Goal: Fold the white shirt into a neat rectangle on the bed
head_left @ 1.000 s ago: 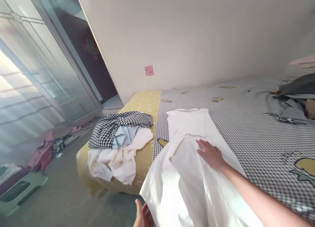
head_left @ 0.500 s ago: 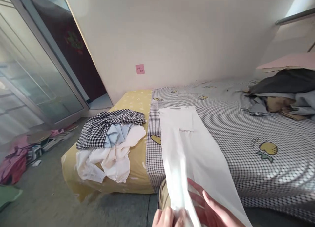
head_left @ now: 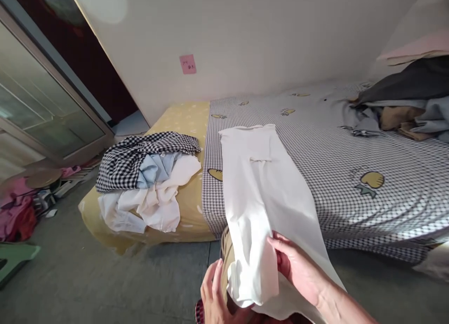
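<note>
White garment lies lengthwise on checked bedding, near end draped past the latter's edge; likely light, soft, crease-prone, best taken by hem and folded edge, where left hand curves part-open and right hand half-curls, firm grip undetermined for both.

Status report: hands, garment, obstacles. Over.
Right hand touching white garment; left hand by its near end. Far end on bed. Clothes pile apart, leftward.

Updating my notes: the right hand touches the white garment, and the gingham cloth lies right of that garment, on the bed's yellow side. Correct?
Not quite: the head view shows the gingham cloth left of the white garment, on the bed's yellow side. The right hand does touch that garment.
</note>
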`<state>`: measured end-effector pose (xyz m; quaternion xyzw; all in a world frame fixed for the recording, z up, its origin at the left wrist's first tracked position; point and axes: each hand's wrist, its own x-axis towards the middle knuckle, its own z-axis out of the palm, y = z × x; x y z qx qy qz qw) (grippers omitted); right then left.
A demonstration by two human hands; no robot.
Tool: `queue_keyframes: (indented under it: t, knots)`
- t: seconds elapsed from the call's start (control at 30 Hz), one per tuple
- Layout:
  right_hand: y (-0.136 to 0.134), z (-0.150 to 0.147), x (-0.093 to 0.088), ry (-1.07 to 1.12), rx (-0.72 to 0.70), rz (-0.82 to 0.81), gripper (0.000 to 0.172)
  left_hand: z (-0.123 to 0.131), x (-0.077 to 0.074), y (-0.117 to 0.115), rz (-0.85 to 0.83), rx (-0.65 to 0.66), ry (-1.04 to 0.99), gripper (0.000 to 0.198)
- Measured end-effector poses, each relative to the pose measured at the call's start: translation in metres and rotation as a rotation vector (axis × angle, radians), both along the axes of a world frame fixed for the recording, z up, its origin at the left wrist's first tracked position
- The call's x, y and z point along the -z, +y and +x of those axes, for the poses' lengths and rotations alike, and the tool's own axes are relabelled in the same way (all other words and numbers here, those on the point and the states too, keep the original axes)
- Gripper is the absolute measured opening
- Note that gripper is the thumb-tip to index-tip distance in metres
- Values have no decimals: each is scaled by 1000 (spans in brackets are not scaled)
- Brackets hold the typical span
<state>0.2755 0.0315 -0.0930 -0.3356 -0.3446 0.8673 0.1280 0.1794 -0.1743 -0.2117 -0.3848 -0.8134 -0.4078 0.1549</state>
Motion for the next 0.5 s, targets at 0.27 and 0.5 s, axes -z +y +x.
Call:
queue_keyframes:
  t: [0.27, 0.5]
  knots:
    - [1, 6, 7, -159, -43, 81, 58, 12, -13, 18, -221, -45, -104, 16]
    - [-8, 12, 9, -231, -132, 119, 62, 20, -10, -5, -464, -138, 42, 24]
